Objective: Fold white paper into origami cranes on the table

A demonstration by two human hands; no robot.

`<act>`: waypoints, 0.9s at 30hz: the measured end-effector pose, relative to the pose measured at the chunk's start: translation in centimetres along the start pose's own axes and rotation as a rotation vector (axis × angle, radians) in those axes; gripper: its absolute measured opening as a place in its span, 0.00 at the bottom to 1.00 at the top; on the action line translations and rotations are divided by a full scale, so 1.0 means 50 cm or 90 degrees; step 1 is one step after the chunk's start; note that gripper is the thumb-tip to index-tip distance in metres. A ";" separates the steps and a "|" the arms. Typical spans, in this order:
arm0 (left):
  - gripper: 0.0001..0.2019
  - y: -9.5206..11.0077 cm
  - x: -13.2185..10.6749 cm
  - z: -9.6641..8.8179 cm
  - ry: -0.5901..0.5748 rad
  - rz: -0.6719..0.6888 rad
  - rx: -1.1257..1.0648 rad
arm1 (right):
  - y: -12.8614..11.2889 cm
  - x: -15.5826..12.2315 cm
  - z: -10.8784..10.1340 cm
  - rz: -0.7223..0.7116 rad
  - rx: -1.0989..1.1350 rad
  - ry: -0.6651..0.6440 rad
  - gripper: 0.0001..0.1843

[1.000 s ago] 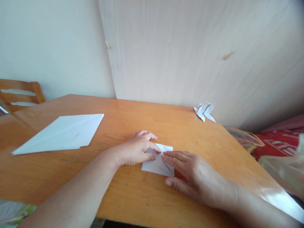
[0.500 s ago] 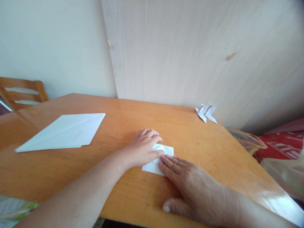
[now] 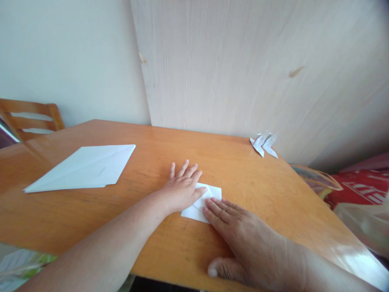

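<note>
A small folded white paper (image 3: 194, 211) lies flat on the wooden table between my hands. My left hand (image 3: 182, 191) is spread open over its left side, with the thumb resting on the paper and the other fingers fanned out toward the far side. My right hand (image 3: 235, 227) lies flat, its fingertips pressing the paper's right part and its thumb apart on the table. Both hands cover portions of the folded paper.
A stack of larger white paper sheets (image 3: 91, 168) lies on the left of the table (image 3: 182, 150). Folded paper pieces (image 3: 263, 144) stand at the far right edge by the board. A wooden chair (image 3: 33, 117) is at far left, and a red bag (image 3: 361, 186) sits beyond the right edge.
My left hand's fingers have spread apart and lifted away from the paper's far edge, the thumb staying on it. My right hand has hardly moved.
</note>
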State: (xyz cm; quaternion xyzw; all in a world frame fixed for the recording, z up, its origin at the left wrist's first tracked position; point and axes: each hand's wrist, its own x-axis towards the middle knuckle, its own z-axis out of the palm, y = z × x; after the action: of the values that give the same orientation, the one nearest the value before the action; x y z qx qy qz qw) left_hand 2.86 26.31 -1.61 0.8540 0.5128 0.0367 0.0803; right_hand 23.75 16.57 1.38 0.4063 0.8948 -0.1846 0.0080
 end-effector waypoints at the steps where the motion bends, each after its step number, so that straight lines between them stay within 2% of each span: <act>1: 0.34 0.000 0.000 0.000 -0.005 0.000 0.002 | 0.000 -0.001 0.001 0.003 -0.006 -0.001 0.56; 12: 0.37 -0.018 0.008 0.020 0.018 0.021 -0.010 | -0.010 -0.022 -0.006 -0.016 -0.063 0.049 0.47; 22: 0.38 -0.007 0.000 0.003 -0.006 -0.002 -0.008 | -0.018 -0.039 -0.013 -0.006 -0.075 0.089 0.43; 24: 0.37 -0.006 -0.001 0.002 -0.005 -0.003 -0.007 | -0.020 -0.043 -0.020 -0.017 -0.085 0.101 0.38; 27: 0.36 -0.004 -0.003 -0.001 0.000 0.002 -0.005 | -0.010 -0.041 -0.029 -0.020 -0.070 0.124 0.26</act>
State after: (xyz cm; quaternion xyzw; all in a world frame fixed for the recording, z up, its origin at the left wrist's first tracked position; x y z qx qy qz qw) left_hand 2.63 26.27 -1.58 0.8543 0.5116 0.0389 0.0834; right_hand 24.94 15.29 3.21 0.4070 0.9065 -0.0948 -0.0597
